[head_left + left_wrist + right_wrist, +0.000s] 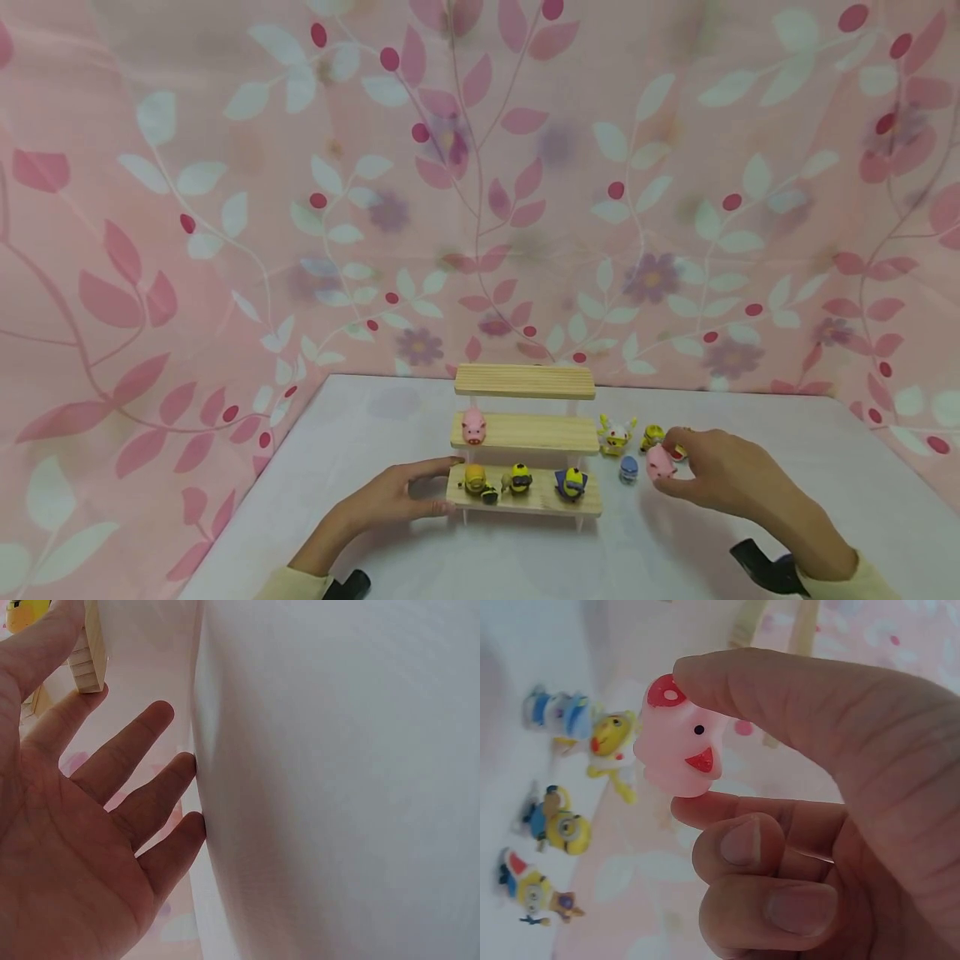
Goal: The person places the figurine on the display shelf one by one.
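Note:
A three-tier wooden display stand [525, 381] stands on the white table. My left hand [390, 500] pinches the left end of its lowest board between thumb and index finger; the other fingers are spread. Right of the stand, my right hand [731, 475] holds a pink toy pig [679, 742] between thumb and index finger, remaining fingers curled. Another pink pig [474, 427] sits at the left of the middle board. The lowest board bears yellow figurines: one at the left [475, 479], one near the middle [520, 478], and one with blue [572, 483] at the right.
Between stand and right hand are a white-and-yellow figurine [617, 437], a small blue one [628, 470] and a yellow one [652, 437]. A red-hatted yellow figurine [531, 889] shows in the right wrist view. Floral cloth [480, 208] hangs behind the table [375, 425].

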A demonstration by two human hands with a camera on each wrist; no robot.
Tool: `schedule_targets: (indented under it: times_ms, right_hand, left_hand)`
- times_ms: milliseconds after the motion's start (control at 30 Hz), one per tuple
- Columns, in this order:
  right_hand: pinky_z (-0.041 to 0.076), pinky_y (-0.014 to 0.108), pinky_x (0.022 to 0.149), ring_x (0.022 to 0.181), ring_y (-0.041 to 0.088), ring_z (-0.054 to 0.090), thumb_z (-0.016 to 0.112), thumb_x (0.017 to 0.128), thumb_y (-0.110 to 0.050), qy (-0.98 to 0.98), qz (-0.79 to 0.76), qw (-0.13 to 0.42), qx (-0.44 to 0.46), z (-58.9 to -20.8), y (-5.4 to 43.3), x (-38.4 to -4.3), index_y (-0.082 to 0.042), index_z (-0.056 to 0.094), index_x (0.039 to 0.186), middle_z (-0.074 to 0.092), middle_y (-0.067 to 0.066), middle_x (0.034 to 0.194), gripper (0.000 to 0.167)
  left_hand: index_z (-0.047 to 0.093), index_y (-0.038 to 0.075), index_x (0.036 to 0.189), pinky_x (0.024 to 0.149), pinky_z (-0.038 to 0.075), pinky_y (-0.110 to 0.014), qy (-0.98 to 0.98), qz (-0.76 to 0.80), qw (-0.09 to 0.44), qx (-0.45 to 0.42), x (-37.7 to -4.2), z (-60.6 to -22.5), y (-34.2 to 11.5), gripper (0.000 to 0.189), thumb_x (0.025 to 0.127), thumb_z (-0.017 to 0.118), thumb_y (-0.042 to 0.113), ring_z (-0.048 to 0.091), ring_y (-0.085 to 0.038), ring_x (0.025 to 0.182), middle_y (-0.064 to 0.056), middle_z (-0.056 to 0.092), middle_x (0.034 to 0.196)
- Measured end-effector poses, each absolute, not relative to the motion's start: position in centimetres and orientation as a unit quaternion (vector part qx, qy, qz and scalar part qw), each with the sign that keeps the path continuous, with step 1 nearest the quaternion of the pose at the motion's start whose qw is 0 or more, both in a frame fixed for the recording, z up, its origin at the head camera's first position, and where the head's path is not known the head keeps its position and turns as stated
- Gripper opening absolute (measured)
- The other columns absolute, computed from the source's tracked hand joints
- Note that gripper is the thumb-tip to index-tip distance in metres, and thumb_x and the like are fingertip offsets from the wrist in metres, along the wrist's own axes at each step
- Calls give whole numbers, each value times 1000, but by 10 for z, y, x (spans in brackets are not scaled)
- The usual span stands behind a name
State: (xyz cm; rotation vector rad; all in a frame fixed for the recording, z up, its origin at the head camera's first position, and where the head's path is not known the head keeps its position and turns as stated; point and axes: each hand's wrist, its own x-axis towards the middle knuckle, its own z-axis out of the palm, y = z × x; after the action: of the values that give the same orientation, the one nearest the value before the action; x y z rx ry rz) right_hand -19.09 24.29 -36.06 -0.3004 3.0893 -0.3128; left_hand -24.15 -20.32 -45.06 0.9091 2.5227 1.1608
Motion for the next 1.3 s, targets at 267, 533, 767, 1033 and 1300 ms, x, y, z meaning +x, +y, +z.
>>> schedule_targets:
  times_ms: [267, 533, 767, 1033, 1300]
  right_hand:
    - [39, 30, 50, 60, 11, 45, 79, 76, -54, 985, -111, -35, -129, -343, 231, -182, -19, 65, 109, 51, -9, 68, 50]
    - [32, 26, 46, 54, 7, 38, 80, 77, -53, 976, -116, -80, -164, -330, 212, -177, -24, 66, 104, 43, -11, 62, 42]
    - [32, 24, 46, 52, 4, 37, 82, 76, -47, 969, -130, -95, -187, -324, 196, -178, -23, 66, 103, 42, -13, 60, 39]
    - [31, 24, 44, 51, 3, 37, 79, 79, -50, 960, -147, -98, -218, -318, 175, -186, -25, 63, 99, 42, -14, 58, 36]
    - [33, 24, 44, 50, 4, 41, 78, 80, -51, 955, -157, -80, -237, -315, 148, -200, -22, 64, 101, 45, -13, 60, 39]
  left_hand:
    - [51, 30, 144, 105, 38, -54, 858, 396, 112, 307, -241, -450, -203, 63, 87, 74, 45, 46, -22, 133, 8, 57, 137]
    - [52, 31, 144, 105, 38, -53, 864, 384, 112, 306, -243, -453, -203, 62, 88, 72, 48, 46, -21, 132, 8, 58, 137]
    - [52, 32, 143, 105, 38, -55, 862, 389, 115, 303, -242, -451, -203, 63, 87, 73, 48, 46, -22, 132, 8, 58, 137]
    - [52, 34, 143, 105, 38, -55, 863, 388, 113, 302, -242, -452, -203, 62, 87, 73, 49, 46, -21, 132, 10, 58, 136]
    - [52, 34, 143, 105, 37, -56, 864, 386, 110, 303, -243, -454, -204, 63, 86, 73, 49, 45, -21, 133, 9, 58, 137]
